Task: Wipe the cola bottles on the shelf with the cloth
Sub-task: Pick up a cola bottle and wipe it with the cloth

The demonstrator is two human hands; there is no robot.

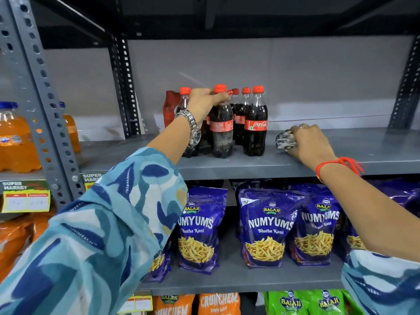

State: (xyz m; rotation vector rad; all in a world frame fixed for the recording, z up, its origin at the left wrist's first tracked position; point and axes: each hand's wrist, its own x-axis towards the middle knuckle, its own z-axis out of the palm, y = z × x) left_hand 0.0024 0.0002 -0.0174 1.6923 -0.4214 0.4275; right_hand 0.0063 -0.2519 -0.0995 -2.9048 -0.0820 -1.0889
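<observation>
A grey slotted-steel shop rack (34,87) is filling the view, its grey shelf (238,165) sitting against a pale wall, with purple snack pouches (266,226) standing on the tier below and orange drink bottles (16,137) to the left. A cluster of cola bottles (255,123) is standing left of centre on the shelf, so the open stretch to their right is giving room to work. The left hand (204,103) is closing around the neck of the front cola bottle (221,128), probably to steady or lift it for wiping. The right hand (309,142) is resting on the shelf well apart from the bottles, bunching the crumpled cloth (285,140) in its fingers, likely readying it for that bottle.
</observation>
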